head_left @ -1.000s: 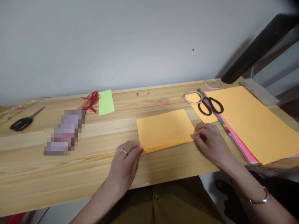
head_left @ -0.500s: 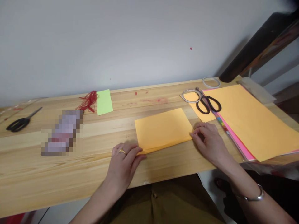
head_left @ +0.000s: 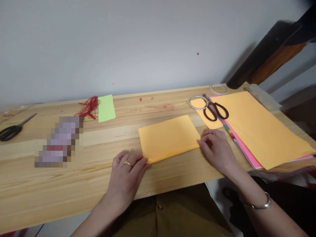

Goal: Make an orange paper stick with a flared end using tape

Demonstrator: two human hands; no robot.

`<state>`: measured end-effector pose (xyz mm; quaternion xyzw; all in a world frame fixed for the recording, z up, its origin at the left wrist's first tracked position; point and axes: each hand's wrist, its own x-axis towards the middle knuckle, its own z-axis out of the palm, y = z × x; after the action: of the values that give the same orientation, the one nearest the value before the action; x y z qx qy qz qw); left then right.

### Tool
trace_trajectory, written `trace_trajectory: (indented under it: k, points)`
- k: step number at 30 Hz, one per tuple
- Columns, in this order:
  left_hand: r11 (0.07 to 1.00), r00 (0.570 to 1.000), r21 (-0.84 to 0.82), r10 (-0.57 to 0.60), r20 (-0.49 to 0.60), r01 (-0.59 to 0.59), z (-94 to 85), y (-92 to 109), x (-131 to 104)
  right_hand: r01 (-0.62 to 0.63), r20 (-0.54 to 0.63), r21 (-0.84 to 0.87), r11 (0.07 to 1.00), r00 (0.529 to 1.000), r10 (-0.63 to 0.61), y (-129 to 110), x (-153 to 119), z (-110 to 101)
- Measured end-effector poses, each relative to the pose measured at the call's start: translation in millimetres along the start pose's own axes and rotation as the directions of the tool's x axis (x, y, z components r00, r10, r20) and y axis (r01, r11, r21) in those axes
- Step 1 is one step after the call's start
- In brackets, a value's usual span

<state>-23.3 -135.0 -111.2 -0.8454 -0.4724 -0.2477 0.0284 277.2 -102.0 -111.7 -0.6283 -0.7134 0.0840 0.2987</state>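
Note:
An orange paper sheet (head_left: 170, 136) lies flat on the wooden table in front of me, its near edge folded over in a narrow strip. My left hand (head_left: 129, 174) pinches the near left corner between thumb and fingers; a gold ring is on one finger. At the right end of the same edge, my right hand (head_left: 216, 148) holds the corner between thumb and curled fingertips.
Black-handled scissors (head_left: 216, 111) and a tape roll (head_left: 198, 102) lie by an orange paper stack (head_left: 261, 125) on the right. Leftward are a green paper (head_left: 106, 108), red strings (head_left: 90, 107), a pixelated object (head_left: 60, 141) and other scissors (head_left: 12, 131).
The whole view has shifted a little, so the table's things appear farther left. The folded strip along the near edge looks flatter. Both hands keep hold of the corners.

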Motion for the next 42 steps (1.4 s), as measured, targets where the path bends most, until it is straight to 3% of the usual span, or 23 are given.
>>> trace_trajectory:
  k: [8, 11, 14, 18, 23, 25, 28, 34, 42]
  points:
    - [1.0, 1.0, 0.015, -0.024, 0.004, 0.024, -0.6, 4, 3, 0.056, -0.047, -0.102, 0.993, 0.997, -0.061, 8, -1, 4]
    - [1.0, 1.0, 0.003, -0.029, -0.006, 0.029, -0.1, 4, 3, 0.14, -0.149, -0.191, 0.972, 0.974, -0.17, -1, -1, 2]
    - [1.0, 1.0, 0.006, -0.019, -0.002, 0.019, 0.7, 1, 3, 0.33, -0.199, -0.147, 0.932, 0.914, -0.355, -25, -3, 4]
    - [0.999, 0.999, 0.028, 0.033, -0.008, -0.032, 1.5, -5, 4, 0.538, -0.008, 0.095, 0.838, 0.842, -0.539, -62, -14, 18]
    - [0.999, 1.0, 0.047, 0.011, -0.008, -0.01, 1.5, -8, 3, 0.585, 0.282, 0.161, 0.795, 0.744, -0.605, -90, -16, 33]
    - [0.999, 1.0, 0.045, -0.007, 0.0, 0.007, 0.9, -6, 1, 0.561, 0.354, 0.16, 0.812, 0.735, -0.578, -94, -5, 34]
    - [0.999, 1.0, 0.036, -0.022, 0.018, 0.022, -0.1, -4, 0, 0.536, 0.419, 0.158, 0.829, 0.724, -0.548, -94, 19, 34]
    - [0.998, 0.998, 0.006, -0.059, -0.009, 0.059, 1.1, -2, 0, 0.606, 0.506, 0.145, 0.782, 0.633, -0.585, -96, 45, 38]
    - [0.994, 0.995, -0.04, -0.096, 0.011, 0.097, 2.5, -4, -3, 0.577, 0.52, 0.167, 0.799, 0.637, -0.569, -97, 43, 39]
